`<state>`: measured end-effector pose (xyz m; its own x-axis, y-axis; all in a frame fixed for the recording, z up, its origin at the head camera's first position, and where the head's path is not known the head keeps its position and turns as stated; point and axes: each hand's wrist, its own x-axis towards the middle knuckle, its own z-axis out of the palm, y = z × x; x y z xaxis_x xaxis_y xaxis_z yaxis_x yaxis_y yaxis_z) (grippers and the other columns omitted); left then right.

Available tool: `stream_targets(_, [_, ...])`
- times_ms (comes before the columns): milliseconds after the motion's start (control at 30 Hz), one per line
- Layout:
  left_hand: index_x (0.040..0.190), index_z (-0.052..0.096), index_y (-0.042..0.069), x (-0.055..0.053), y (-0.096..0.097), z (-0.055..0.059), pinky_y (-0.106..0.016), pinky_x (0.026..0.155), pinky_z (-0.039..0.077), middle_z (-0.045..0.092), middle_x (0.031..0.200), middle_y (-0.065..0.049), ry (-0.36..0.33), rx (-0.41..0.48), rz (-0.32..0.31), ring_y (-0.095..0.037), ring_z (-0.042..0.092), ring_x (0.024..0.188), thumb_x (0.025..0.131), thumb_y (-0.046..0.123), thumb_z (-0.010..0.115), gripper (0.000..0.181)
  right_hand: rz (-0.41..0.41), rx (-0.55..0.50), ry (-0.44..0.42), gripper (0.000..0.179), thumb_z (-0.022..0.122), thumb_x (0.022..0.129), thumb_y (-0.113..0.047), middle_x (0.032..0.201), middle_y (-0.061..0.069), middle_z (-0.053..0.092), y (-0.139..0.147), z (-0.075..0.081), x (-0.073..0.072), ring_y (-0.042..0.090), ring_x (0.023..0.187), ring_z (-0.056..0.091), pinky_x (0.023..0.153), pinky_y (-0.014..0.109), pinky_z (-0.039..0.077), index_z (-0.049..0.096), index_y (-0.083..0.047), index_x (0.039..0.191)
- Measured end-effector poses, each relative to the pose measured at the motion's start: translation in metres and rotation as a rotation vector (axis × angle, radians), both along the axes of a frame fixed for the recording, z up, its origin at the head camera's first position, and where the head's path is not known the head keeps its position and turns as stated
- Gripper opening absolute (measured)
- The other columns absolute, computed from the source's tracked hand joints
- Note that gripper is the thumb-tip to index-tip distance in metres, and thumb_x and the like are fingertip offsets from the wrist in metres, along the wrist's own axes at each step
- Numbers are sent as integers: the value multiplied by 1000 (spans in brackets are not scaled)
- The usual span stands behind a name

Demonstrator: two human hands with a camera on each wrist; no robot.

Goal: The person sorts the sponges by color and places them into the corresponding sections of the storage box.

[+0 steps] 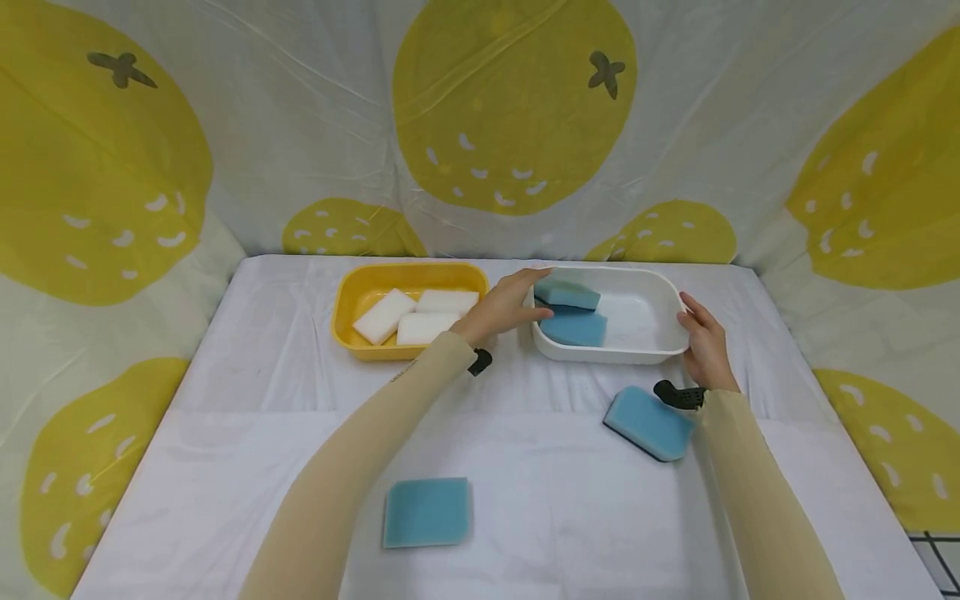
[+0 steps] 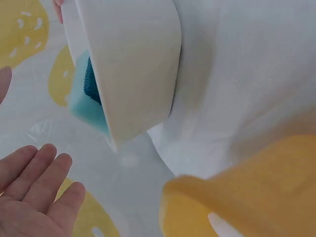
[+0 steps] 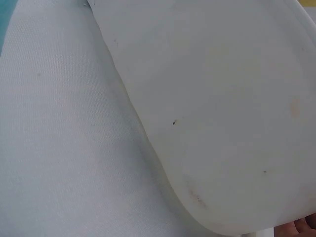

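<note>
A white plastic tub [image 1: 645,354] stands on the cloth, with blue sponges [image 1: 573,328] lying in its left end. My right hand [image 1: 707,348] holds the tub's right end, thumb at the rim; in the right wrist view only a few of its fingers [image 3: 296,228] show at the corner. My left hand [image 1: 498,308] reaches toward the tub's left end, thumb and fingers spread. In the left wrist view its fingers [image 2: 47,180] are extended and apart from the tub wall [image 2: 133,64], holding nothing.
A yellow tub [image 1: 348,337] with white sponges [image 1: 386,317] stands left of the white one, beside my left wrist. One loose blue sponge [image 1: 649,423] lies near my right wrist, another [image 1: 426,512] toward the table's front. A lemon-print curtain [image 1: 322,125] hangs behind.
</note>
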<state>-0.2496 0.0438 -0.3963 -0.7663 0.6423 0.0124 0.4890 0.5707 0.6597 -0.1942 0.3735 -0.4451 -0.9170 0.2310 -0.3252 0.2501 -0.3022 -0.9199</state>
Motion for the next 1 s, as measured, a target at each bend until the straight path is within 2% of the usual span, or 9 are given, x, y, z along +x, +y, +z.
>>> stream_targets(167, [148, 35, 8, 18, -27, 7, -31, 112, 24, 35, 150, -7, 1, 59, -4, -20, 30, 138, 90, 32, 68, 71, 0, 1, 0, 54, 40, 103, -11, 159, -6, 12, 0, 1, 0, 15, 142, 16, 110, 32, 18, 22, -18, 153])
stream_targets(367, [145, 40, 6, 43, -55, 14, -31, 109, 30, 42, 145, -7, 50, 116, -38, -20, 38, 132, 87, 33, 70, 71, 6, -6, -2, 55, 41, 103, -11, 159, -6, 12, 1, 2, 1, 16, 142, 16, 110, 33, 18, 21, -18, 154])
stream_targets(500, [145, 41, 7, 59, -73, 16, -32, 108, 32, 43, 145, -6, 27, 143, -67, -18, 39, 132, 86, 33, 72, 71, 4, -14, 6, 55, 42, 103, -12, 158, -6, 13, 1, 0, 1, 15, 142, 17, 110, 32, 19, 22, -18, 154])
stream_targets(700, [143, 44, 8, 88, -98, 12, -32, 107, 34, 45, 144, -4, 18, 193, -113, -16, 41, 131, 83, 31, 75, 71, 12, -17, 11, 54, 42, 103, -13, 158, -7, 12, 0, 1, 2, 14, 142, 17, 109, 32, 19, 25, -22, 153])
stream_targets(867, [143, 45, 10, 113, -117, 4, -33, 106, 36, 46, 143, -1, -18, 234, -105, -14, 44, 128, 82, 29, 77, 72, 14, -2, 21, 54, 42, 103, -13, 159, -6, 11, 0, 1, 1, 14, 141, 17, 110, 33, 18, 24, -20, 153])
stream_targets(1000, [144, 44, 12, 132, -133, -4, -36, 105, 37, 46, 143, 1, -67, 226, -69, -15, 45, 128, 81, 31, 77, 73, 8, -8, 15, 55, 44, 102, -13, 158, -6, 13, 1, -1, 0, 14, 140, 20, 108, 30, 21, 25, -19, 153])
